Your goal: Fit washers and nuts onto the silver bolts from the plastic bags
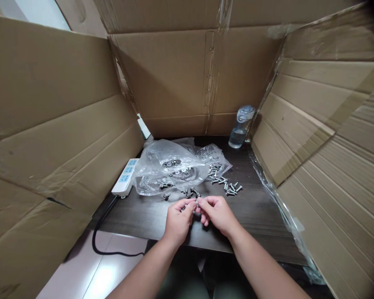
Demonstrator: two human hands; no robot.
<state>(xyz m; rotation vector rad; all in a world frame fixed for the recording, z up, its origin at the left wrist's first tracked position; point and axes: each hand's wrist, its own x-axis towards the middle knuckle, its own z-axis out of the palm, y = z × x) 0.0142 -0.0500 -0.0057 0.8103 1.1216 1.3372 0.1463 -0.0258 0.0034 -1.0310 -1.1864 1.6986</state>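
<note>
Near the table's front edge, my left hand (180, 218) and my right hand (216, 212) meet at the fingertips. Between them is a small shiny metal piece (197, 204), pinched by both; its exact shape is too small to tell. Just beyond my hands lie a few dark-headed bolts (193, 192). Further right is a pile of silver bolts (232, 189), spilling from a small clear bag (216, 155). A larger clear plastic bag (149, 166) lies open behind my left hand, with washers or nuts (182, 170) on it.
A white power strip (123, 182) with a black cable (95, 236) sits at the table's left edge. A water bottle (240, 128) stands at the back right. Cardboard walls (168, 79) enclose the dark table (252, 220) on the left, back and right.
</note>
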